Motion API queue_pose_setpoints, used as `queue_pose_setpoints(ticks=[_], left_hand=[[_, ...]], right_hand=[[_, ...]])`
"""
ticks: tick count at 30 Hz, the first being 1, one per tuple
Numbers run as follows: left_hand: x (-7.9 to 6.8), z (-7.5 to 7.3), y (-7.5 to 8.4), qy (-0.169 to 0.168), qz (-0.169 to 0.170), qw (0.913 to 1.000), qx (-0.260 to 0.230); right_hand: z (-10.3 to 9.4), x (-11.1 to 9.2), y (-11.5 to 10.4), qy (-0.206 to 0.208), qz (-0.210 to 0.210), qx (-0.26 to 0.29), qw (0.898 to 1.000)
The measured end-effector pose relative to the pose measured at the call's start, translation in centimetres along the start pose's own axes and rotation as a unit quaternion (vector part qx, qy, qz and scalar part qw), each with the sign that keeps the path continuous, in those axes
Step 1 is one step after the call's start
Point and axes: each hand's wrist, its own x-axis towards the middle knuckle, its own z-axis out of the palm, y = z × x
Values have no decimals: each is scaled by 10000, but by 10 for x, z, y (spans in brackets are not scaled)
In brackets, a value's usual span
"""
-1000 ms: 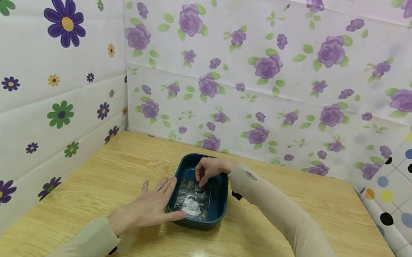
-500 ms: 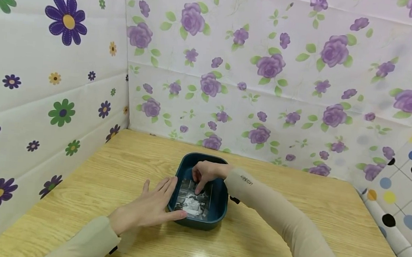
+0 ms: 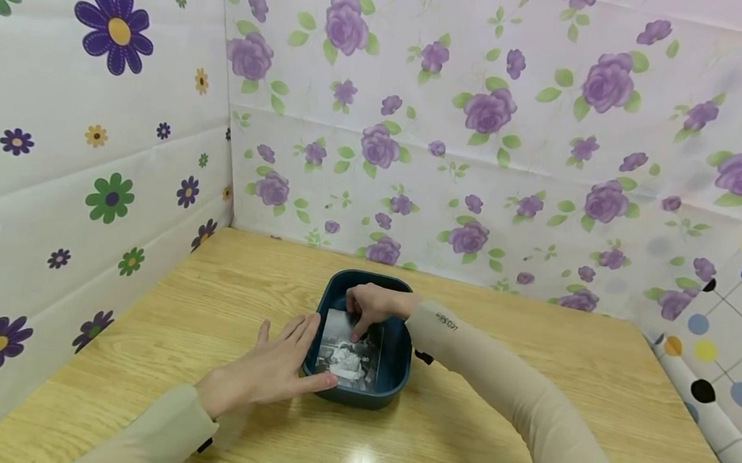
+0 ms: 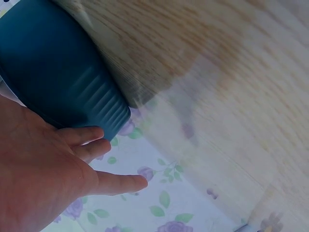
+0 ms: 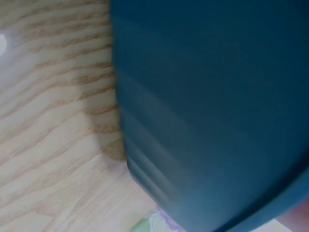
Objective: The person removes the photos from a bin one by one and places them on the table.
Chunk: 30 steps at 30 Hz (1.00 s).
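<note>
A dark blue plastic bin (image 3: 395, 364) stands on the table, with a black-and-white photo print (image 3: 346, 364) inside it. My left hand (image 3: 268, 372) lies along the bin's left side, fingers straight against the wall and thumb over the near rim. The left wrist view shows the same hand (image 4: 53, 169) beside the bin's ribbed outer wall (image 4: 82, 77). My right hand (image 3: 374, 308) reaches into the bin from the right and pinches the photo print at its far edge, thumb on top; its curled fingers are partly hidden. Mostly the bin's outer wall (image 5: 207, 106) fills the right wrist view.
The wood-grain table (image 3: 500, 416) extends around the bin. Behind it hangs a rose-patterned cloth (image 3: 418, 133), with a daisy-patterned cloth (image 3: 121, 161) on the left and a dotted cloth (image 3: 722, 346) at the right edge.
My right thumb has moved onto the photo print. The print's far part now shows paler and reaches farther up in the head view. My left hand has stayed at the bin.
</note>
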Motion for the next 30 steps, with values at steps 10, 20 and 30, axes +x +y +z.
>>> queue_pose_setpoints(ticks=[10, 20, 30], left_hand=[[1, 0, 1, -3, -26, 10000, -15], [-1, 2, -1, -12, -40, 9999, -104], [1, 2, -1, -22, 5, 9998, -191]], right_hand=[[-2, -7, -2, 355, -119, 247, 9990], [-7, -20, 3, 470, -484, 1474, 9868], [-49, -48, 19, 610, -214, 1971, 9783]])
